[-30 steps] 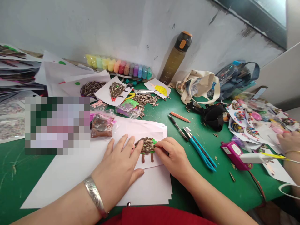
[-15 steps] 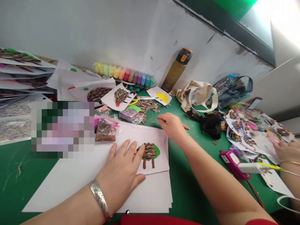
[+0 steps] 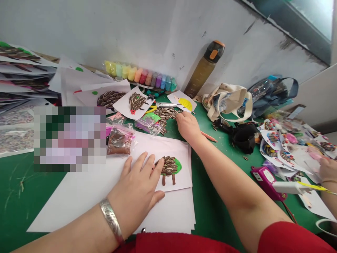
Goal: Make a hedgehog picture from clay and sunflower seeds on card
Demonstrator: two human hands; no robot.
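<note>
My left hand [image 3: 138,188] lies flat and open on white paper [image 3: 79,191], its fingertips at the left edge of a seed-covered craft figure [image 3: 170,167] with a green clay body and two brown legs. My right hand [image 3: 186,127] is stretched out to the pile of loose sunflower seeds [image 3: 164,115] farther back on the green table [image 3: 216,196]. Its fingers are curled down at the seeds, and what they pinch is hidden. A silver bracelet [image 3: 112,219] is on my left wrist.
A row of coloured clay tubs [image 3: 139,74] and a brown bottle [image 3: 204,68] stand at the wall. Finished seed pictures [image 3: 133,102] and paper stacks fill the left. A canvas bag [image 3: 228,100], a pink glue gun [image 3: 268,177] and another person's hand [image 3: 328,168] are at the right.
My right hand left the seed figure and travelled back across the table to the seed pile. My left hand stayed flat on the paper. The camera tilted slightly.
</note>
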